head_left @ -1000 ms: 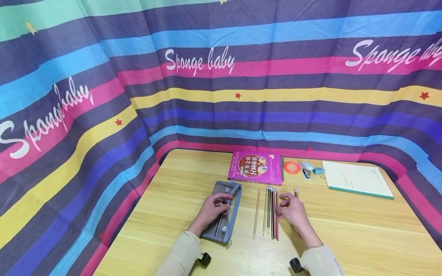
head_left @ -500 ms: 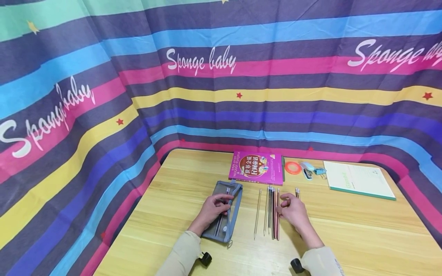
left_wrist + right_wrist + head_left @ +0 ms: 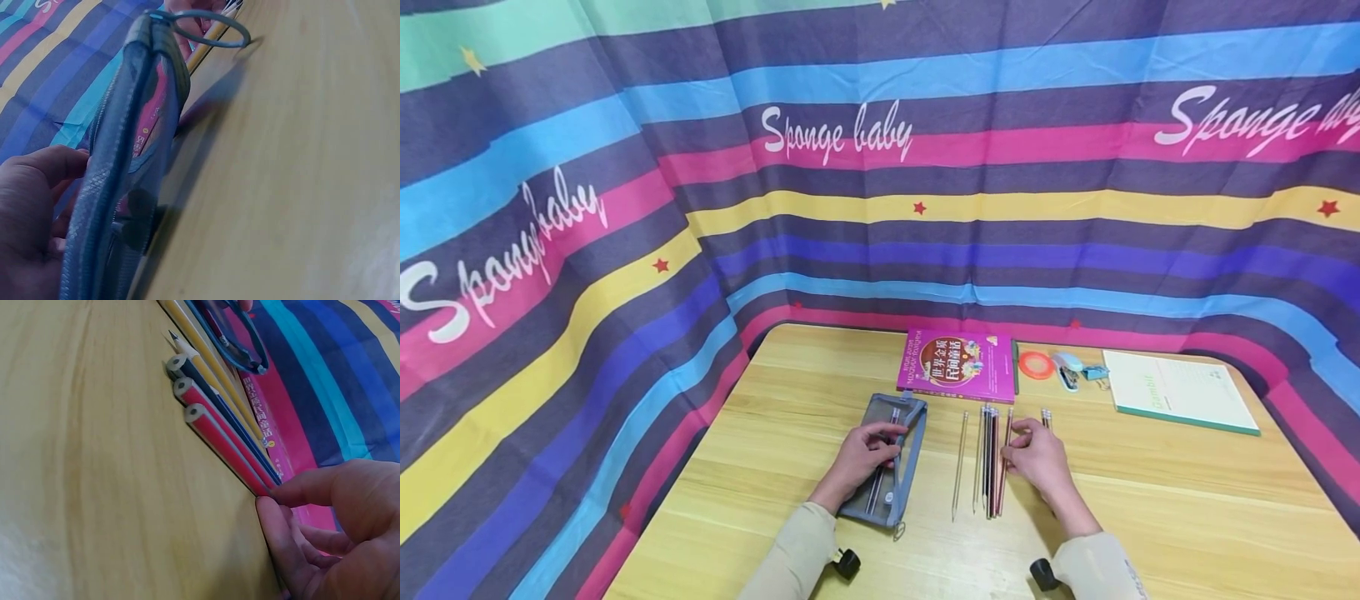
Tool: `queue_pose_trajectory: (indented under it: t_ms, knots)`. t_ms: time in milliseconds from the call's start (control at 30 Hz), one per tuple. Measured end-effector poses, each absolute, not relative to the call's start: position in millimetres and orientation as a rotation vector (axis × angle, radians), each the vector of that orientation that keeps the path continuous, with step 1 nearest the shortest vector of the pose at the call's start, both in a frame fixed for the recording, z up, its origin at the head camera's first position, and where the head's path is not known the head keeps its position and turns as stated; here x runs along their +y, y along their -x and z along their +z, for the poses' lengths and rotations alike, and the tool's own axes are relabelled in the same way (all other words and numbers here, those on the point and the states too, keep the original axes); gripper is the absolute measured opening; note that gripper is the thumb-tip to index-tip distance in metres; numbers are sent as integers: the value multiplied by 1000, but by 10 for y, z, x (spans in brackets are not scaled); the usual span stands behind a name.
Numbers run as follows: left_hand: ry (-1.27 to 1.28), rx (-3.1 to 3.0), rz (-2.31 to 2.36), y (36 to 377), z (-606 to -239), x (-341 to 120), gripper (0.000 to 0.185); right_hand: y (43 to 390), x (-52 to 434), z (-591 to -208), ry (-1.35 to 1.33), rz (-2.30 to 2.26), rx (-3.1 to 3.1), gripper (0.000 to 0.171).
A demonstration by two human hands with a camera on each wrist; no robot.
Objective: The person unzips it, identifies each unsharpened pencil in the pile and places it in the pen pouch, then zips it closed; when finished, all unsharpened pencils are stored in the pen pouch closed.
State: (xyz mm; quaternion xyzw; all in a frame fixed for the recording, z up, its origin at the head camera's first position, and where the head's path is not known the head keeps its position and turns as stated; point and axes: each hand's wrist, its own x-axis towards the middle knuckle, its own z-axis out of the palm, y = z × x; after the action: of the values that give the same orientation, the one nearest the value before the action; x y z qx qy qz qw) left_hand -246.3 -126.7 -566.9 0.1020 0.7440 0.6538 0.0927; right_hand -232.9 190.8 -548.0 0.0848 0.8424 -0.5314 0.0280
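While the left hand held the grey mesh pencil case in a curled grip, the right hand pinched a red pencil on the surface.

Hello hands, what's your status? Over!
Left hand holds the grey pencil case. Right hand pinches a red pencil from the row. Nothing between them, over.
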Motion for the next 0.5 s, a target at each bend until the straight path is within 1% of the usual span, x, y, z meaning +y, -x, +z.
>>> queue_pose_trajectory:
  t_ms: [133, 333, 500]
  knots:
    - [-307, 2202, 1946, 2460, -5662, -1266, 34, 2329, 1904, -5476, -238, -1630, 2615, 55]
    - [-289, 2193, 1953, 2458, -5660, -1268, 34, 2331, 1888, -5455, -231, -1583, 2620, 62]
    - [-295, 2199, 1944, 2456, -5655, -1267, 33, 2348, 1881, -5440, -251, -1538, 2623, 64]
